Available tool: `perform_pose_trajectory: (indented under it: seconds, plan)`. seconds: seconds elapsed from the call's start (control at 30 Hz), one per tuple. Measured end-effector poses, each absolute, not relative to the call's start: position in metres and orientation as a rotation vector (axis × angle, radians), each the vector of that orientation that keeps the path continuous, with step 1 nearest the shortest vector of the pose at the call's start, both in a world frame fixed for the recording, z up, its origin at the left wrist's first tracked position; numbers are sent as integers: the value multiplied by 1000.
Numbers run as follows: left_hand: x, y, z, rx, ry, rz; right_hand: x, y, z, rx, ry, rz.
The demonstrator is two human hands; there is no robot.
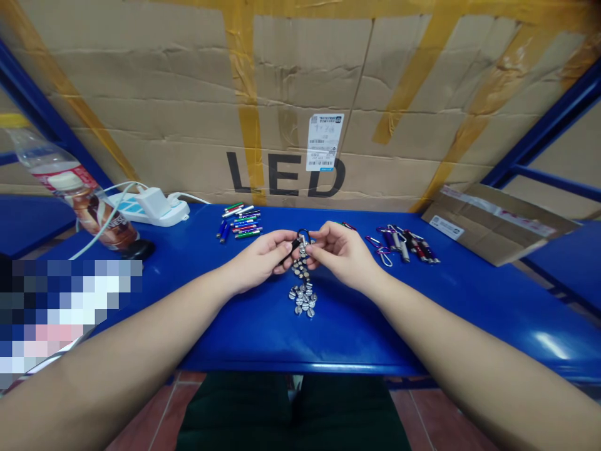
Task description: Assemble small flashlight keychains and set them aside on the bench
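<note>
1. The black mini flashlight (pixel 290 252) sat between the left hand (pixel 259 260) and the right hand (pixel 342 254), raised above the blue workbench (pixel 357 329) and tilted. A metal key ring (pixel 303 233) showed at the top of the grip, just beyond the fingertips.
2. A heap of small silver slotted pieces (pixel 303 297) lay on the bench directly below the hands. A narrow strand of them ran up to just under the grip, though the fingers hid whether it joined the flashlight.
3. The bench's front edge ran well below the heap, with open blue surface between them. A group of slim multicoloured flashlights (pixel 239 221) lay ahead and to the left of the hands. Another group of flashlights with coloured carabiners (pixel 399 245) lay just beyond the right hand.
4. Farther off stood a plastic bottle (pixel 61 178) and a white power strip (pixel 148 208) at the left, with a flattened cardboard box (pixel 498 225) at the right.
5. Both hands were drawn close together, nearly touching, with their fingers curled inward. The left hand pinched the flashlight between thumb and fingers. The right hand pinched at the key ring and the flashlight's upper end, but its exact contact was hidden by the fingers.
</note>
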State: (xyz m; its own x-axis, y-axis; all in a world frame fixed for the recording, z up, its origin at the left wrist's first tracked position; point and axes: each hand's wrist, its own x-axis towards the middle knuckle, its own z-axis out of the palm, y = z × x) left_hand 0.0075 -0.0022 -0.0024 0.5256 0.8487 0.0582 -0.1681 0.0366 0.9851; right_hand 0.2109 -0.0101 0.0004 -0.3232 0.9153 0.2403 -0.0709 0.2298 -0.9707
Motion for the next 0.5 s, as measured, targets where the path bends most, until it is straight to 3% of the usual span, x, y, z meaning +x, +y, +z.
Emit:
perform_pose_trajectory:
  seconds: [0.27, 0.5]
  plan:
    - [3, 1, 0, 1353, 743, 878, 226, -4, 9, -875, -1655, 1256]
    - [-5, 0, 8, 1595, 758, 723, 240, -10, 21, -938, -1868, 1042]
